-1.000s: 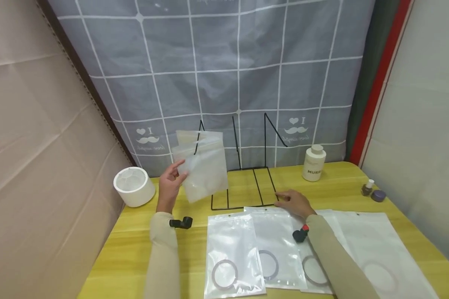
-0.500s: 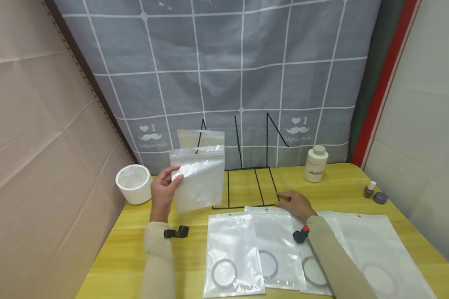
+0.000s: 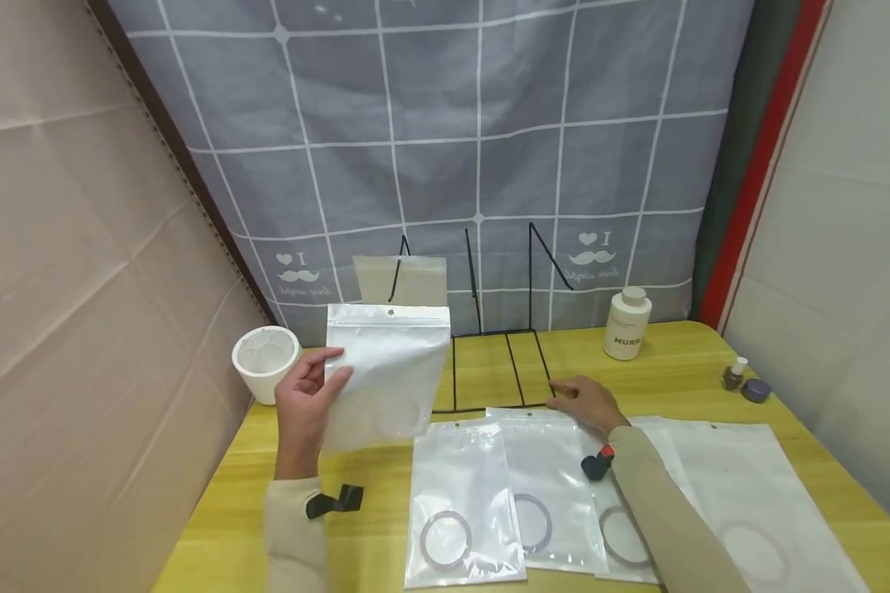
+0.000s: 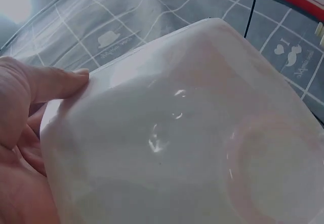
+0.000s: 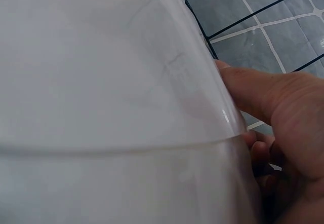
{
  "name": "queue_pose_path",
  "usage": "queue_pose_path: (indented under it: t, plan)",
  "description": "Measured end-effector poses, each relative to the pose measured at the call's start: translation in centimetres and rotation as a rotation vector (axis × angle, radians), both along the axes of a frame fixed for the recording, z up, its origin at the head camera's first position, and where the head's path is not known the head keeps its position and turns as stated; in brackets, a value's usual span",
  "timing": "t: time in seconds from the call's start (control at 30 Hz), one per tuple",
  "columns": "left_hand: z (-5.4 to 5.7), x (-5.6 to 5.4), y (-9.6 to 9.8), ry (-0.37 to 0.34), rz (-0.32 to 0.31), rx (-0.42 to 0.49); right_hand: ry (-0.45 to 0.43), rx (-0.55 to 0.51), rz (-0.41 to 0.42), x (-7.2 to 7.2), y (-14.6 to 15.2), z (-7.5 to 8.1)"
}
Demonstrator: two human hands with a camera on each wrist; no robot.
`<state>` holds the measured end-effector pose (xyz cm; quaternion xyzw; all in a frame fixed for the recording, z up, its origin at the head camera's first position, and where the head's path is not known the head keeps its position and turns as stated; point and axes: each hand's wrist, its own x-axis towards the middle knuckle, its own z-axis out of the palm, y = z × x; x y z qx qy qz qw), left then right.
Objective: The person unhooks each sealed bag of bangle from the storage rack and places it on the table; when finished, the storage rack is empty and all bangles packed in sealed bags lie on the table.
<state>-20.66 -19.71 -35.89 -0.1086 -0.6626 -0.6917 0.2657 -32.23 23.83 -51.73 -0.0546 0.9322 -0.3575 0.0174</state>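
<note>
My left hand [image 3: 302, 416] pinches the left edge of a white zip bag [image 3: 389, 375], thumb in front. The bag hangs upright in the air, its punched hole near the top, and a pale ring [image 4: 238, 168] shows through the plastic in the left wrist view. Behind it a second zip bag [image 3: 426, 280] hangs on the left hook of a black wire rack [image 3: 515, 369]. At the rack's front right corner my right hand [image 3: 587, 405] grips the wire between thumb and fingers. A large bag fills the left of the right wrist view, beside that hand.
Several flat zip bags with rings inside, such as the leftmost bag [image 3: 460, 486], lie overlapping along the front of the yellow table [image 3: 222, 511]. A white cup [image 3: 265, 387] stands back left. A white bottle [image 3: 627, 325], a tiny bottle [image 3: 733, 375] and a purple jar [image 3: 756, 390] stand right.
The left hand has drawn the front bag off the rack's left hook, toward me and downward, and turned it to face me. The right hand has stayed on the rack.
</note>
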Motion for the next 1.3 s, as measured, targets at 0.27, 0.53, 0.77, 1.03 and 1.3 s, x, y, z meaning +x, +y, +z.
queue_pose_path:
  t: [0.27,0.53,0.77,1.03,1.3]
  plan:
    - [-3.6,3.1,-1.0,-0.419,-0.016,0.037,-0.004,0.007,-0.006,0.1,-0.2,0.2]
    - [-11.4,1.9,-3.4,-0.731,0.078,-0.115,0.007,-0.010,0.024,-0.1,-0.5,0.1]
    - [-14.0,0.7,-4.4,-0.664,0.147,-0.398,0.001,-0.008,-0.010,0.3,-0.5,0.2]
    - [-14.1,0.3,-4.7,-0.643,0.265,-0.775,0.000,-0.026,0.011,0.6,-0.5,0.0]
    - [-11.3,-2.2,-3.8,-0.547,0.215,-0.824,0.000,-0.021,-0.003,0.6,-0.3,0.2]
